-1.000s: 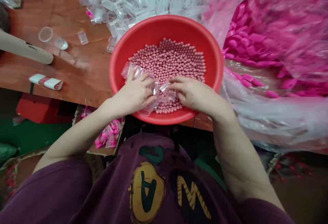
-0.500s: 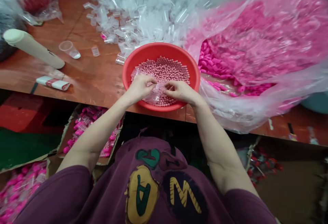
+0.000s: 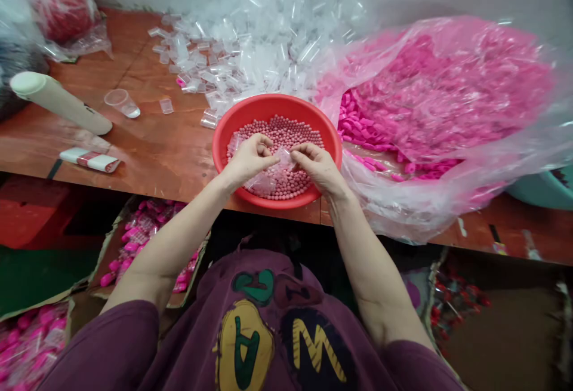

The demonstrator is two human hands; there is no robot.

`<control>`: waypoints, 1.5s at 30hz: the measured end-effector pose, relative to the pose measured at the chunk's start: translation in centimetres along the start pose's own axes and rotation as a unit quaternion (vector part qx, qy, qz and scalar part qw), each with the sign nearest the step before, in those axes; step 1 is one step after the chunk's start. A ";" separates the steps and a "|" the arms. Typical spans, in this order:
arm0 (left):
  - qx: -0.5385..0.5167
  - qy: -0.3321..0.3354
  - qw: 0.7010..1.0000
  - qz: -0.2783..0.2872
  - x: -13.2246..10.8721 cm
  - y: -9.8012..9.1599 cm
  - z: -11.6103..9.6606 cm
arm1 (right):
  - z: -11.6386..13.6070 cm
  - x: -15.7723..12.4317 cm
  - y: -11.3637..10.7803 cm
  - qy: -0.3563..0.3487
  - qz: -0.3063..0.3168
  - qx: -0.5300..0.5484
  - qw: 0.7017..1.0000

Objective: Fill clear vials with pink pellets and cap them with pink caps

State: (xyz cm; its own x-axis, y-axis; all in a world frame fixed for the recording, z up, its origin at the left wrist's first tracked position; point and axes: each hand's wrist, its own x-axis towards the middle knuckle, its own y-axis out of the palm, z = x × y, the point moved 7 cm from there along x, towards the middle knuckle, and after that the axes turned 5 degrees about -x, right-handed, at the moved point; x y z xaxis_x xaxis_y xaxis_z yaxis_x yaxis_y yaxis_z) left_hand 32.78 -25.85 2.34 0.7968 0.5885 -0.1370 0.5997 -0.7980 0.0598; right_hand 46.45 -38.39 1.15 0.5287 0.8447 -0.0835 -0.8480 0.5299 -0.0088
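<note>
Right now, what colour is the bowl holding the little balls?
The bowl is red-orange, and the little balls in it are dusty pink. The head view shows it.

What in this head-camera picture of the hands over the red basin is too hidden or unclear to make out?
- Small clear plastic piece between the left hand and right hand: the fingers cover it, so its shape is unclear.
- Round red plastic basin: the near pink beads lie under the hands.
- Heap of clear plastic tubes: blurred.
- Teal tub: cut by the right edge.
</note>
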 end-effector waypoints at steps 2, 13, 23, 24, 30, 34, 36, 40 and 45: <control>-0.141 -0.062 0.988 0.027 0.2 0.9 0.8 | -0.5 0.2 0.0 0.024 -0.025 0.080 0.996; -0.002 0.010 0.997 0.072 5.0 1.7 -1.2 | 0.1 0.3 0.0 -0.012 -0.071 0.085 0.994; 0.648 0.078 0.729 0.203 10.9 4.5 1.7 | 0.5 -7.7 -25.3 -0.100 -0.440 -0.369 0.812; 0.645 0.082 0.727 0.218 11.1 5.5 2.4 | 0.0 -8.2 -27.3 -0.067 -0.444 -0.413 0.792; 0.533 0.080 0.805 0.248 12.2 10.8 4.3 | -4.8 -3.3 -27.1 0.085 -0.202 -0.599 0.770; 0.300 0.003 0.927 0.225 10.8 10.3 3.0 | -6.6 -0.2 -25.1 0.122 -0.139 -0.644 0.742; 0.151 -0.027 0.965 0.211 9.3 9.1 1.8 | -7.0 0.3 -25.2 0.125 -0.135 -0.646 0.741; -0.046 -0.098 0.972 0.207 5.9 7.0 0.8 | -7.6 0.6 -25.6 0.098 -0.135 -0.651 0.741; -0.234 -0.145 0.945 0.178 2.2 5.4 0.7 | -7.9 1.3 -26.0 0.066 -0.177 -0.576 0.795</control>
State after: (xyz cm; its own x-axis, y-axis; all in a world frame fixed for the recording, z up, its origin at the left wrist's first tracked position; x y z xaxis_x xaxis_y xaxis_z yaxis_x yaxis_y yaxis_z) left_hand 37.71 -28.94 1.68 0.9412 0.1796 -0.2861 0.3185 -0.7540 0.5745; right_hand 68.94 -51.68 -6.65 0.7974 0.6029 0.0250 -0.1572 0.2476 -0.9560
